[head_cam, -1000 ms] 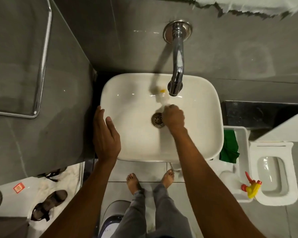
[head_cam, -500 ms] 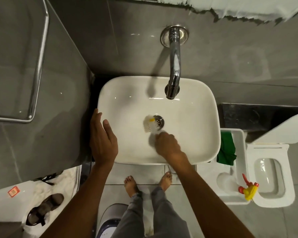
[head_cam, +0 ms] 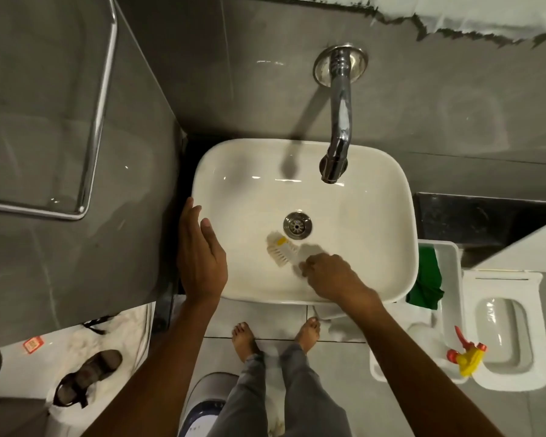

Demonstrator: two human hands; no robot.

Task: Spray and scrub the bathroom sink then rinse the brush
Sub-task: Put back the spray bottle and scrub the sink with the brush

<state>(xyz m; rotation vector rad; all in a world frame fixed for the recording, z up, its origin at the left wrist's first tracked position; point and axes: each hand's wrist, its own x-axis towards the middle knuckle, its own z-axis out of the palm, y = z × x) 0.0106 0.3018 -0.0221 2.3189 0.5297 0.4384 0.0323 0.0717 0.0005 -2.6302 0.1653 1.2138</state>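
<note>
Fingers spread, your left hand [head_cam: 200,257] lies flat on the sink [head_cam: 375,247]'s left rim, holding nothing, arm reaching up from below. Your right hand [head_cam: 330,272] is closed round the brush [head_cam: 281,250], bristles pressed to the basin floor just below the drain [head_cam: 297,225], wrist bent inward over the front rim. Work short overlapping strokes, lean steadily on the braced palm, and cover the walls before you reach for the tap [head_cam: 338,127]. No water runs.

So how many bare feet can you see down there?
2. The left foot and the right foot both stand on the floor tiles just below the sink's front edge, toes pointing toward it. The heels are hidden by trouser legs.
</note>
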